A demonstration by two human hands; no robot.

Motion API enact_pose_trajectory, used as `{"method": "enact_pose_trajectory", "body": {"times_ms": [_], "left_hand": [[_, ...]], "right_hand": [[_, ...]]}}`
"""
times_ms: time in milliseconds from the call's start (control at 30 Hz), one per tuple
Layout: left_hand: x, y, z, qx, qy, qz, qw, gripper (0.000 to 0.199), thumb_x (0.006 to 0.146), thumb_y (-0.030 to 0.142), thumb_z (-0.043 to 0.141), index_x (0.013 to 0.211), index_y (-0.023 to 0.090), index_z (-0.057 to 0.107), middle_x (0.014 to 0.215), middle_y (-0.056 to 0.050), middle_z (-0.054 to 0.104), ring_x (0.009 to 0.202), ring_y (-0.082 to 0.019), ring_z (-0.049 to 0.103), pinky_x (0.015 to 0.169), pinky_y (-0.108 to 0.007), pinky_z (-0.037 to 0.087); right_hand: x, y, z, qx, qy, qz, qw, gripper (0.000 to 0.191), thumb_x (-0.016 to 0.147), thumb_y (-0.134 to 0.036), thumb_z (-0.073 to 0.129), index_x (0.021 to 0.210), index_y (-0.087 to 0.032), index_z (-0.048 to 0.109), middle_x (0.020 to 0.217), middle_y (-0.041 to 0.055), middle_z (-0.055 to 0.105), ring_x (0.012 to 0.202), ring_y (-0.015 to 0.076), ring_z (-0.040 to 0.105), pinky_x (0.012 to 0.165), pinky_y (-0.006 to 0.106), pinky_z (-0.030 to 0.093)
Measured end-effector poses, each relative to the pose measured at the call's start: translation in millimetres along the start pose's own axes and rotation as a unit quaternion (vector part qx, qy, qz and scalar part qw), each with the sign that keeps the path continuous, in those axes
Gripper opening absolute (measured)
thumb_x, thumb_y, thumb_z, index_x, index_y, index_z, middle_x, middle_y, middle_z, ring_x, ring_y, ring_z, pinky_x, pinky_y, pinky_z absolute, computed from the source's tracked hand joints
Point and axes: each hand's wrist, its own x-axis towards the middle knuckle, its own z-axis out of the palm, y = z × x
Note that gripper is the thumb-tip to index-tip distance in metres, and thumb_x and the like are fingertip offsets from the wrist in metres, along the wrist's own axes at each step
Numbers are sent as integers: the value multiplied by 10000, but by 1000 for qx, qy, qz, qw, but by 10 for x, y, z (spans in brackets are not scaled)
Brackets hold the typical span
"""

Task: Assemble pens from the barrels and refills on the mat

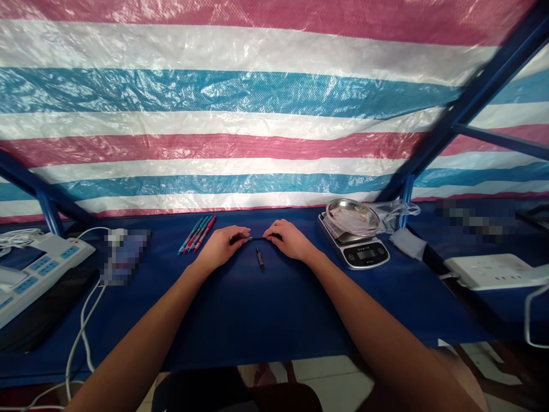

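My left hand and right hand pinch a slim black plastic pen barrel over the blue cloth desk; a loosened pinch could drop it onto the short black pen part just below.

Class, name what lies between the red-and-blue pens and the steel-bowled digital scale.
Head view: left hand and right hand holding a thin black rod, plus a short black pen part below.

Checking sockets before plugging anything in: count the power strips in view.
2. One power strip with blue switches lies at the left; the other, a white power strip, lies at the right, past the digital scale. Others may be hidden out of view.
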Motion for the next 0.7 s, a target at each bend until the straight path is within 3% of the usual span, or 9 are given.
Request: {"method": "enact_pose_trajectory", "body": {"times_ms": [167, 467, 567, 700], "left_hand": [[-19, 67, 58, -10, -13, 37, 999, 283, 1043, 328, 629, 1286, 265, 758, 1227, -94, 781, 1078, -262, 765, 996, -425, 615], [28, 85, 66, -154, 110, -17, 982, 300, 922, 335, 824, 1201, 241, 766, 1343, -119, 713, 992, -233, 788, 914, -368, 629], [39, 139, 77, -242, 173, -69, 952, 482, 839, 336, 911, 1277, 246, 734, 1317, -108, 715, 1032, -242, 791, 895, -333, 620], [56, 200, 100, -385, 251, -120, 880, 751, 734, 289, 990, 1406, 269, 655, 1296, -73, 723, 1004, -199, 784, 979, -341, 601]], "right_hand": [[17, -41, 72, 17, 8, -12, 1000, 193, 1023, -137, 654, 1078, -242, 806, 1065, 68, 768, 1021, 243, 659, 989, 404, 503], [16, -76, 61, 88, 62, 1, 994, 223, 1010, -176, 694, 1176, -267, 812, 1098, 55, 814, 1020, 242, 720, 943, 387, 534], [13, -128, 69, 130, 72, 22, 989, 215, 1025, -253, 697, 1199, -281, 820, 1084, 38, 829, 931, 219, 743, 872, 351, 541], [16, -236, 113, 175, 84, 47, 980, 225, 1042, -353, 687, 1210, -280, 818, 993, 22, 834, 787, 190, 720, 747, 309, 517]]}}
